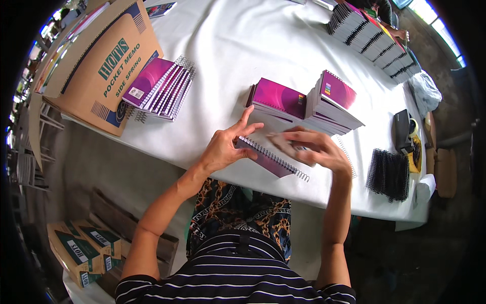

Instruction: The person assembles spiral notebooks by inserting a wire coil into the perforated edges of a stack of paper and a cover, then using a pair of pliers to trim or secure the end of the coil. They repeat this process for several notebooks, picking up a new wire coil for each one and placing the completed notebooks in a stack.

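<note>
Close to the table's front edge, my left hand [228, 143] grips a purple notebook [271, 163] at its upper left end, thumb against the cover and index finger raised. A silver spiral coil [268, 154] runs along the notebook's upper edge, its free end sticking out past the right corner. Over that edge is my right hand [316, 148], fingers curled and smeared by motion; whether anything is in them cannot be made out. Just beyond my hands lie a stack of purple-covered pads [280, 97] and a taller stack [335, 91]. Another thin coil [347, 154] lies right of my right hand.
Spiral-bound purple notebooks [161, 88] lean beside a large cardboard box [96, 71] at left. Black coils [389, 175], a black case [402, 133] and a tape roll [414, 127] sit at the right edge. Black-bound stacks [372, 40] stand far right, near another person's hand [401, 34].
</note>
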Demonstrator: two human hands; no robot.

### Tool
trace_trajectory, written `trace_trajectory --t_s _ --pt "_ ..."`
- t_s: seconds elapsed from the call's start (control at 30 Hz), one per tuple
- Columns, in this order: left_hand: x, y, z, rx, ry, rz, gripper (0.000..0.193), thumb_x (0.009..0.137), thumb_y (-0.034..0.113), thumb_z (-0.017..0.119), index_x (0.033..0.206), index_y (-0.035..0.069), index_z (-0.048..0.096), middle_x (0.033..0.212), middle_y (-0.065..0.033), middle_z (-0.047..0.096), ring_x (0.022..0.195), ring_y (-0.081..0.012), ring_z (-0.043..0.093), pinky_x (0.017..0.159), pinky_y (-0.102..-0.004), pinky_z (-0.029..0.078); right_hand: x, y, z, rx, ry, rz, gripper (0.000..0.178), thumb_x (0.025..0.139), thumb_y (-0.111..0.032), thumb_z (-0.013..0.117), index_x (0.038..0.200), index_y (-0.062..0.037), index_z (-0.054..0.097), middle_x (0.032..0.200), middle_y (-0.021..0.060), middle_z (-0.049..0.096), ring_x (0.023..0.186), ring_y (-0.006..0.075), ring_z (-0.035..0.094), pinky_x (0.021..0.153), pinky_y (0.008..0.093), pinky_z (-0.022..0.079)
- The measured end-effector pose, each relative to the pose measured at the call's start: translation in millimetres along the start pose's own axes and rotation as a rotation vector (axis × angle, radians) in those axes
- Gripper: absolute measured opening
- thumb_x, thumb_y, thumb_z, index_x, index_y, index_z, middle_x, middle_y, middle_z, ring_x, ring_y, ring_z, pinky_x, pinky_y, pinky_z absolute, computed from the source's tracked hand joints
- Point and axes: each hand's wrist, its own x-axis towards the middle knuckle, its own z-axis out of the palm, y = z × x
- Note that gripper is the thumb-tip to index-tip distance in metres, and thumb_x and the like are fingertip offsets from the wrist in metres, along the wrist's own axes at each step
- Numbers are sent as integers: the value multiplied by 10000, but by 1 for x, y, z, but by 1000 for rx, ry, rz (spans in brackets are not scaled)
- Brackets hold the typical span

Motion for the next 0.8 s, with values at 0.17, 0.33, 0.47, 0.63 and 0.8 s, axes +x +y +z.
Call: trace_trajectory --t_s 0.17,0.33,0.47,0.63,0.8 --pt "2 -11 -5 -306 -129 85 670 767 303 797 1378 151 566 1399 -96 576 1366 -224 467 1022 -343 469 -103 12 -50 -119 376 23 668 812 -474 669 1271 11 643 1200 173 614 1024 272 634 876 358 509" --pt "7 -20 -12 -318 -241 154 410 822 234 747 1216 128 698 1363 -29 609 1456 -226 327 1177 -403 344 -189 104 -114 -497 671 521 549 824 -333 742 1290 -60 646 1262 191 607 1130 314 609 986 441 480" --pt "7 -9 -14 -197 -271 158 581 837 364 707 1332 78 605 1486 -140 476 1442 -291 353 1181 -436 297 -180 115 -90 -1310 887 473 402 807 -131 768 1193 -59 682 1192 174 631 1084 351 607 972 397 479" --pt "-15 -15 -31 -181 -285 188 502 925 92 630 1414 77 517 1494 -145 467 1435 -290 368 1185 -405 281 -19 -12 69 -629 736 -187 386 710 -195 838 1036 -80 666 1101 101 634 1086 303 578 918 425 454" --pt "-11 -4 -23 -160 -292 24 678 847 -192 425 1453 108 472 1489 -47 497 1371 -165 440 1132 -302 353 20 -16 111 -819 534 -246 287 783 -108 730 1042 -52 622 1027 100 585 978 270 561 888 410 406"
